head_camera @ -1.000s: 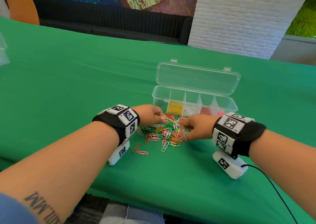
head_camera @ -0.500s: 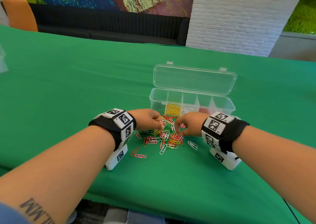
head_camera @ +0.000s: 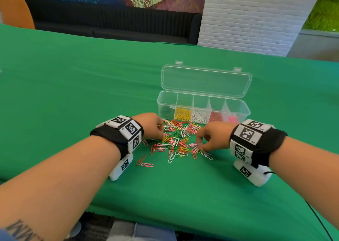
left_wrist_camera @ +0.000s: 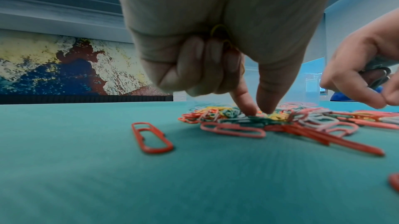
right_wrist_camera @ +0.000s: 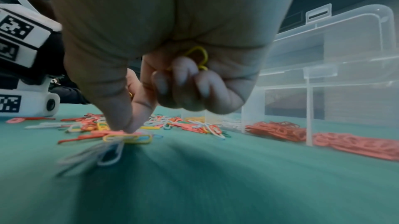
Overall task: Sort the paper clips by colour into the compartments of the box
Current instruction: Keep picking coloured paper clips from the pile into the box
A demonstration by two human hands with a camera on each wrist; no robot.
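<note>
A mixed pile of paper clips [head_camera: 176,139] lies on the green cloth in front of the clear box [head_camera: 236,110], whose lid stands open. Its compartments hold green, yellow [head_camera: 182,114], white, red and pink clips. My left hand [head_camera: 162,136] is at the pile's left side. Its curled fingers hold yellow clips [left_wrist_camera: 220,31] in the palm while thumb and index tips [left_wrist_camera: 267,108] touch the pile. My right hand [head_camera: 200,147] is at the pile's right edge. It also holds yellow clips [right_wrist_camera: 197,57] in curled fingers, and its thumb and index press on a yellow clip [right_wrist_camera: 127,138].
A red clip [head_camera: 141,160] and a pink clip [head_camera: 147,165] lie apart at the pile's front left, and white clips [head_camera: 207,155] at its front right. The cloth's front edge [head_camera: 165,222] is close to me. A black cable [head_camera: 319,220] trails from the right wrist.
White clips that were under my right fingers now lie free at the pile's right edge. My right fingertips have come down onto the pile's edge. The left hand has barely moved.
</note>
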